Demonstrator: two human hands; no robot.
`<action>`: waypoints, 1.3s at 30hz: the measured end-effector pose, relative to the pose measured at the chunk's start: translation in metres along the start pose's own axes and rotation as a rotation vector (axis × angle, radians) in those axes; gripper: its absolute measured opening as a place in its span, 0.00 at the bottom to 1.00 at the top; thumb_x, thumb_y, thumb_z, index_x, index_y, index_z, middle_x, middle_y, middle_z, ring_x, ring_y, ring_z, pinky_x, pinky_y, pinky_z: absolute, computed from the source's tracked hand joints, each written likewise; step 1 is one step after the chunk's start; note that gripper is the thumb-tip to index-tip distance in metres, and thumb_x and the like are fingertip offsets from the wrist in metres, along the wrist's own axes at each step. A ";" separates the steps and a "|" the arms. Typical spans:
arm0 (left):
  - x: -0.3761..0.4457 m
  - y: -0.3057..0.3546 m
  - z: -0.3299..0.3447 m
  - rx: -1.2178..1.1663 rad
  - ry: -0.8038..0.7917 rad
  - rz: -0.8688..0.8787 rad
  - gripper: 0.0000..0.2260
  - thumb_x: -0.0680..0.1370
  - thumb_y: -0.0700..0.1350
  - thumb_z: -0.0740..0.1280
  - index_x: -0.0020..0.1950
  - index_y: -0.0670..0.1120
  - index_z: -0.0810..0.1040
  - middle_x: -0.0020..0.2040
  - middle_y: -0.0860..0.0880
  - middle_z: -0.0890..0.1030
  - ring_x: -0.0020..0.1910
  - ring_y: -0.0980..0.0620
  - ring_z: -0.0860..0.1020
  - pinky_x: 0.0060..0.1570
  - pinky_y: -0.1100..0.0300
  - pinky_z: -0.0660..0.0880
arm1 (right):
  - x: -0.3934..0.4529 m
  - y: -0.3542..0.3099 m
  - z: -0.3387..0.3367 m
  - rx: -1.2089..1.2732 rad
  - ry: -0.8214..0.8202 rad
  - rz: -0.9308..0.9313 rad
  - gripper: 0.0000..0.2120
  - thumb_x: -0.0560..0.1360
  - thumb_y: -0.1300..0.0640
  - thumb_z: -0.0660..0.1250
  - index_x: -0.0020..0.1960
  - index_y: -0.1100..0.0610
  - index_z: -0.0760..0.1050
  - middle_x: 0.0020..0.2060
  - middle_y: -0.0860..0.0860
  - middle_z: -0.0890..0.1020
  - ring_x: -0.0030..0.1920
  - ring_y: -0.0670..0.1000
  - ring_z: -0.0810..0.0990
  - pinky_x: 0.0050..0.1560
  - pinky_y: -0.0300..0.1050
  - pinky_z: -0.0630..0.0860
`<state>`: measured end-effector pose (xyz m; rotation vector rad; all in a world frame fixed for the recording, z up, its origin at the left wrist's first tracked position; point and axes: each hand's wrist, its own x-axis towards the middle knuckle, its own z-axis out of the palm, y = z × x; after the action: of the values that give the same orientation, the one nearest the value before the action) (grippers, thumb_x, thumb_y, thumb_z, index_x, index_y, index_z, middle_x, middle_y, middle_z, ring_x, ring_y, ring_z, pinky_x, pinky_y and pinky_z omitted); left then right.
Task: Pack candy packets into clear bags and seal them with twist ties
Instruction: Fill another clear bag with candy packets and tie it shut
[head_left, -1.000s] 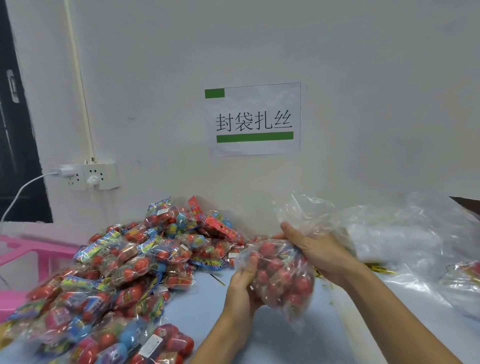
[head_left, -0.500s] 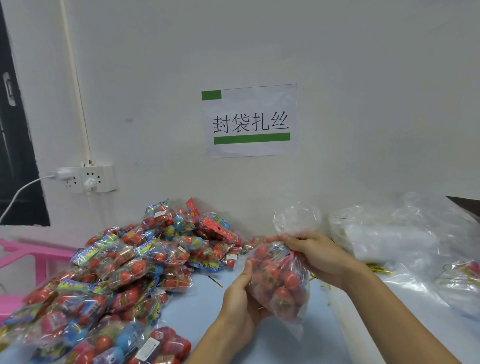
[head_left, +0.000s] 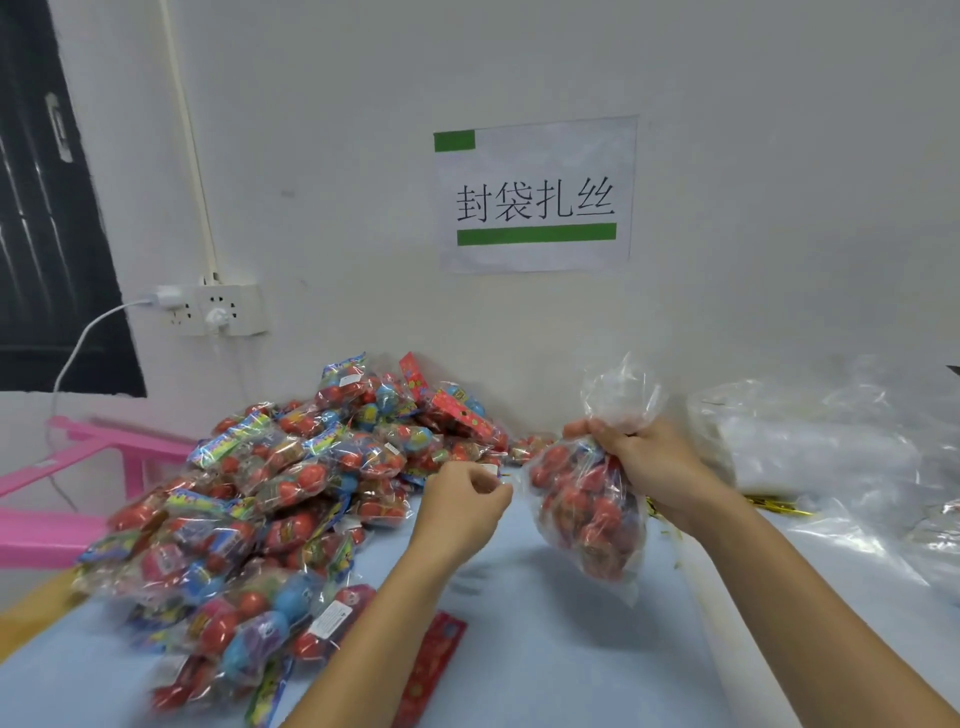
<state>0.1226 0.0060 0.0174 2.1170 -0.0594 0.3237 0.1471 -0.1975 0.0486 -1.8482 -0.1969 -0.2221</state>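
A clear bag stuffed with red candy packets hangs just above the pale blue table. My right hand grips its gathered neck, and the loose top of the bag flares above my fist. My left hand is off the bag, just left of it, at the edge of the big pile of candy packets. Its fingertips are drawn together; whether they pinch anything does not show. Gold twist ties lie on the table behind my right wrist.
A heap of empty clear bags fills the right side by the wall. A red printed strip lies near my left forearm. A pink plastic frame stands beyond the table's left edge, under a wall socket with a white cable.
My left hand let go of the bag's underside and moved left toward the pile. My right hand closed round the bag's neck and now carries it alone.
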 end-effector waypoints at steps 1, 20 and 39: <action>0.000 0.000 -0.008 0.070 -0.005 0.019 0.08 0.78 0.45 0.68 0.42 0.42 0.82 0.40 0.44 0.83 0.39 0.47 0.82 0.35 0.61 0.75 | 0.000 0.000 0.001 -0.007 0.006 -0.003 0.14 0.83 0.51 0.62 0.48 0.47 0.86 0.52 0.52 0.86 0.57 0.57 0.82 0.65 0.60 0.75; -0.049 -0.039 -0.108 0.875 -0.748 0.009 0.49 0.63 0.54 0.82 0.75 0.69 0.55 0.78 0.60 0.56 0.77 0.50 0.54 0.72 0.43 0.62 | -0.006 -0.003 0.014 -0.029 -0.044 0.011 0.11 0.81 0.52 0.63 0.53 0.51 0.85 0.52 0.53 0.86 0.56 0.57 0.83 0.63 0.56 0.77; -0.024 -0.041 -0.092 0.914 -0.638 -0.025 0.48 0.68 0.50 0.80 0.77 0.64 0.52 0.79 0.55 0.59 0.77 0.42 0.58 0.72 0.40 0.62 | -0.004 -0.001 0.011 -0.025 -0.071 0.012 0.11 0.82 0.51 0.63 0.50 0.49 0.85 0.56 0.60 0.84 0.58 0.63 0.81 0.66 0.62 0.74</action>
<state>0.0870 0.1035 0.0238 3.0442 -0.3027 -0.4489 0.1438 -0.1869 0.0456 -1.8828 -0.2335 -0.1517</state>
